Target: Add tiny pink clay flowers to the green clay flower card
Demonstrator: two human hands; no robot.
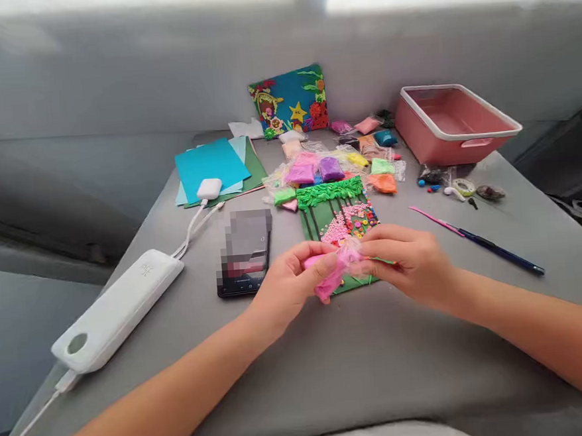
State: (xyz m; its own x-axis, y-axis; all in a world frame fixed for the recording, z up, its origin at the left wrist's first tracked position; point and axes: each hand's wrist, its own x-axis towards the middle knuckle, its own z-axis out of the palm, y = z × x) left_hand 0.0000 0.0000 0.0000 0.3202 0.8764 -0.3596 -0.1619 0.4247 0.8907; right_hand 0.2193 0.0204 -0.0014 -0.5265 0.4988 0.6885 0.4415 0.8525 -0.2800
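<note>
A clear bag with pink clay [329, 283] is held between my two hands over the lower part of a green picture board [316, 221]. My left hand [295, 274] grips the clay-filled end. The fingers of my right hand [407, 256] pinch the bag's gathered, see-through end. On the board are a ruffled green strip along the top, dark stems, and many small pink and coloured pieces. Part of its lower area is hidden by my hands and the bag.
A phone [246, 254] and a white power bank [121, 309] lie left. Coloured clay bags [331, 169] and a sea-themed picture [295, 101] are behind the board. Blue papers [210, 165] lie back left, a pink bin [429, 135] back right, and pen-like tools [502, 251] right.
</note>
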